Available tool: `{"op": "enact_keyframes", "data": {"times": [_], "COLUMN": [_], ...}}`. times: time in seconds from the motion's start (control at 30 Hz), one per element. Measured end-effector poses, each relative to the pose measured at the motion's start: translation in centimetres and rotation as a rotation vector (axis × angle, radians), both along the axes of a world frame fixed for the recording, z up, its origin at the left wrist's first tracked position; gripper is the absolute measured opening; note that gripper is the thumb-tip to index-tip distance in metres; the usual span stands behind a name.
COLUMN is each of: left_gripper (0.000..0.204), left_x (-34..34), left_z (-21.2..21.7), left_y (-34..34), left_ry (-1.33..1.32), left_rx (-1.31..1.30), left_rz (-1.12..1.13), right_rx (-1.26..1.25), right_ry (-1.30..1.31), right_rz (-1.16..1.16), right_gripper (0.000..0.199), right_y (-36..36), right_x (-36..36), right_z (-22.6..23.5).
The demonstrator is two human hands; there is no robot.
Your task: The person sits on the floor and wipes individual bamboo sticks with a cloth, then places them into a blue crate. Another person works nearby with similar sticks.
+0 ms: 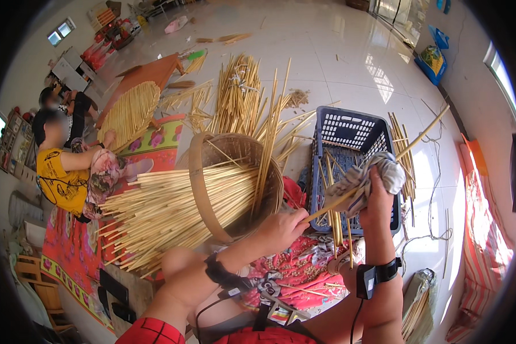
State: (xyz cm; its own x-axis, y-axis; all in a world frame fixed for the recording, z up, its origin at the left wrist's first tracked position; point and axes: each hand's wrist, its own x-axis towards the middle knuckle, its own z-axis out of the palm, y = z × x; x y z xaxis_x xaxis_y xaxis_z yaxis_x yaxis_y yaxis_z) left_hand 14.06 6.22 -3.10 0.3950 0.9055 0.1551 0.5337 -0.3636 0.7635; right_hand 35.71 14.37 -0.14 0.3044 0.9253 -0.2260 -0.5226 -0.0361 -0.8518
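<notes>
A long yellowish plant stalk (pixel 421 137) slants up to the right in front of me. My left hand (pixel 284 230) pinches its lower end between thumb and fingers. Further up, my right hand (pixel 377 195) is closed on a grey-and-white striped cloth (pixel 391 172) wrapped about the stalk. Below and behind my right hand stands a dark blue plastic crate (pixel 355 118) with several stalks leaning in it. Left of the crate, a woven basket (pixel 196 180) with a hooped handle lies tipped, and a thick spread of peeled stalks (pixel 172 200) pours out of it toward the left.
A tied stalk bundle (pixel 237 92) stands beyond the basket. Two people sit at the left, one in a yellow top (pixel 63 175), beside a round stalk mat (pixel 133 112). Red patterned cloth (pixel 295 269) with debris lies under my arms. Cables (pixel 433 212) trail across the floor at right.
</notes>
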Motion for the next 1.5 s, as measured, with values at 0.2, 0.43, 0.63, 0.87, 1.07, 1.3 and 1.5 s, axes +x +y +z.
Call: {"op": "enact_keyframes", "data": {"times": [0.2,0.43,0.63,0.87,1.07,1.3,1.5], "left_gripper": [0.019,0.014,0.016,0.019,0.021,0.026,0.018], "left_x": [-3.7,-5.2,-1.1,0.4,-1.6,-2.8,-2.9], "left_z": [-0.8,1.5,1.6,0.9,1.9,0.8,1.6], "left_y": [0.2,1.1,0.6,0.6,1.6,2.9,2.9], "left_ry": [0.218,0.302,0.099,0.028,-0.187,-0.704,-1.068], "left_rx": [-0.171,-0.056,0.147,0.085,-0.091,-0.441,-0.651], "left_rz": [-0.094,-0.096,-0.105,0.082,0.089,0.135,0.216], "right_rx": [0.069,0.090,0.080,-0.114,-0.202,-0.091,-0.061], "right_ry": [0.083,0.074,0.066,0.098,0.029,-0.268,-0.236], "right_rz": [-0.230,-0.306,-0.079,0.189,0.471,0.978,1.024], "right_gripper": [0.024,0.026,0.023,0.034,0.034,0.041,0.042], "right_y": [2.8,2.5,1.9,-3.0,-4.0,-6.5,-6.6], "right_x": [10.5,11.6,4.1,-5.9,-5.9,-7.1,-7.3], "right_z": [2.1,1.4,-1.8,-3.2,-2.5,-1.9,-1.3]}}
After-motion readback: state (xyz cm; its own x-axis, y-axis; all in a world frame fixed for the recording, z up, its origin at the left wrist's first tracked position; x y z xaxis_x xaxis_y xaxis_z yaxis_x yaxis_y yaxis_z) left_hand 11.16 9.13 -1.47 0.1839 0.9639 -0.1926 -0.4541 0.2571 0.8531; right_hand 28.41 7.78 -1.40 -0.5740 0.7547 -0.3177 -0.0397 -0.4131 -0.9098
